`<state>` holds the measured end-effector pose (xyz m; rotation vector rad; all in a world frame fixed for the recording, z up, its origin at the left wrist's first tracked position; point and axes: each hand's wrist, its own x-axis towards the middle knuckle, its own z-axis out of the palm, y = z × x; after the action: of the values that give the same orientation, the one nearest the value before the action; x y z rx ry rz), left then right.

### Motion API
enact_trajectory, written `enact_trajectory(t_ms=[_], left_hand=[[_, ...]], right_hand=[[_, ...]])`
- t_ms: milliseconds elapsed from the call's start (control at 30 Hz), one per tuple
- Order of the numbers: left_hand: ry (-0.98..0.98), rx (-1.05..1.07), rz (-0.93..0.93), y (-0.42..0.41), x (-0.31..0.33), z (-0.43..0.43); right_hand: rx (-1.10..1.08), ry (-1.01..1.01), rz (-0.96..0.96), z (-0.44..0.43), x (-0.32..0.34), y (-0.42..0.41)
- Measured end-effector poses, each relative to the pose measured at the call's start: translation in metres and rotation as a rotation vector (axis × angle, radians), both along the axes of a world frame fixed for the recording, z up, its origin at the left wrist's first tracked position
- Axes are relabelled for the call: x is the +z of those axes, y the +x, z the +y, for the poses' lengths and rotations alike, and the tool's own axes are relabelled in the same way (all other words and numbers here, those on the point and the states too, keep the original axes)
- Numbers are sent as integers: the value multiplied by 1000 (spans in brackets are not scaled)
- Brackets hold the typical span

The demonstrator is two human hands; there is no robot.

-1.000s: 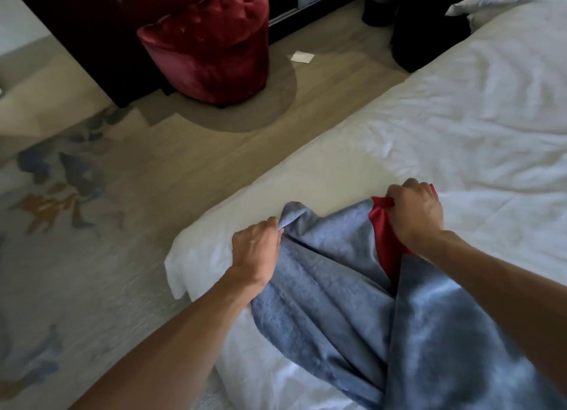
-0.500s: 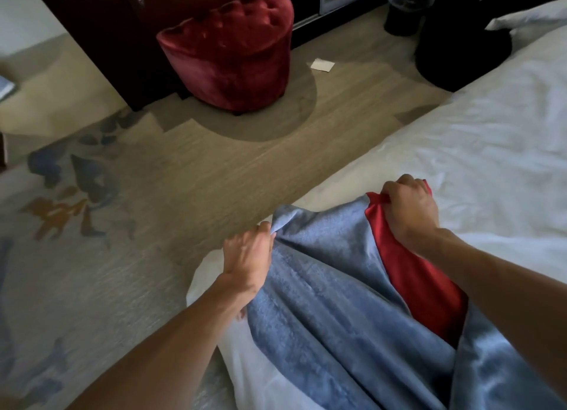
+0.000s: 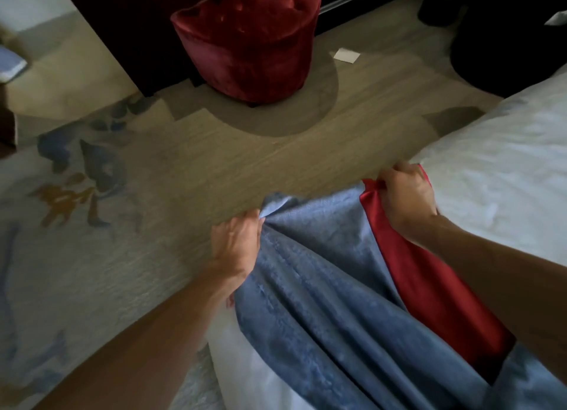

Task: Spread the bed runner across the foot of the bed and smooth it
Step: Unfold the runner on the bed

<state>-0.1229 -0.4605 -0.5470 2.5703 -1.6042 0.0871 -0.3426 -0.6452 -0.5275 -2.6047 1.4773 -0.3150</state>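
The bed runner (image 3: 322, 287) runs off the lower edge, its folds hiding the fingertips of the left hand (image 3: 236, 244) and right hand (image 3: 405, 201). The bed (image 3: 506, 179) is cut off at the right edge, the red stool (image 3: 245, 41) at the top. A dark shape (image 3: 506, 50) at upper right is too dim to tell.

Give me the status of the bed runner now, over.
Left hand and right hand both grip the bed runner edge. Runner bunched, red lining showing, not yet flat on the bed. Red stool on the floor, apart from it.
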Motion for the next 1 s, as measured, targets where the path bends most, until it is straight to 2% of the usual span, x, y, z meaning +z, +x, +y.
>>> enact_trajectory(t_ms=[167, 367, 467, 633, 767, 867, 933, 1000], left_hand=[[56, -28, 8, 2, -14, -3], [139, 31, 81, -9, -22, 0], [163, 23, 110, -17, -23, 2], [103, -184, 174, -53, -8, -1], [232, -364, 277, -96, -3, 4], [324, -383, 221, -111, -7, 4], [292, -377, 189, -119, -3, 3], [207, -458, 157, -135, 6, 5]], right_hand=[[-43, 63, 30, -3, -21, 2], [-15, 175, 7, 3, -31, 1], [17, 134, 122, 10, -30, -5], [9, 175, 223, 34, -20, -33], [19, 136, 255, 63, -13, -68], [-7, 163, 265, 88, -10, -97], [-38, 198, 248, 103, -9, -116], [-104, 197, 190, 116, -5, -134]])
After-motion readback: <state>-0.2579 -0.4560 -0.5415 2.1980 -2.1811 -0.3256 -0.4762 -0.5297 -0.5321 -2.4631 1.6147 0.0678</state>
